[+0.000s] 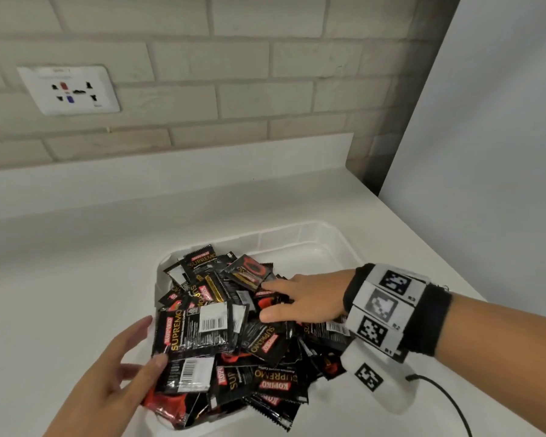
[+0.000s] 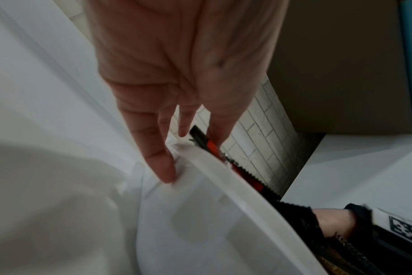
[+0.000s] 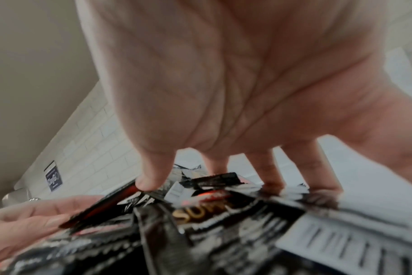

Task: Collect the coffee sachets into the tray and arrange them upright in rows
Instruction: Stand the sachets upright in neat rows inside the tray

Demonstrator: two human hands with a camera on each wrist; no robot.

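A white plastic tray (image 1: 297,230) sits on the counter, and a loose heap of black coffee sachets (image 1: 221,329) fills its near half, lying flat and crossed. My right hand (image 1: 284,301) reaches in from the right with fingers spread, pressing on top of the heap (image 3: 223,223). My left hand (image 1: 133,348) lies along the tray's left rim with straight fingers, the thumb touching a sachet at the heap's edge. In the left wrist view a fingertip (image 2: 167,171) touches the tray's outer wall (image 2: 200,214). The tray's far right part is bare.
The white counter (image 1: 60,279) runs left and back to a low upstand under a brick wall with a socket plate (image 1: 68,89). A white panel (image 1: 486,152) stands at the right. A black cable (image 1: 448,402) trails from my right wrist band.
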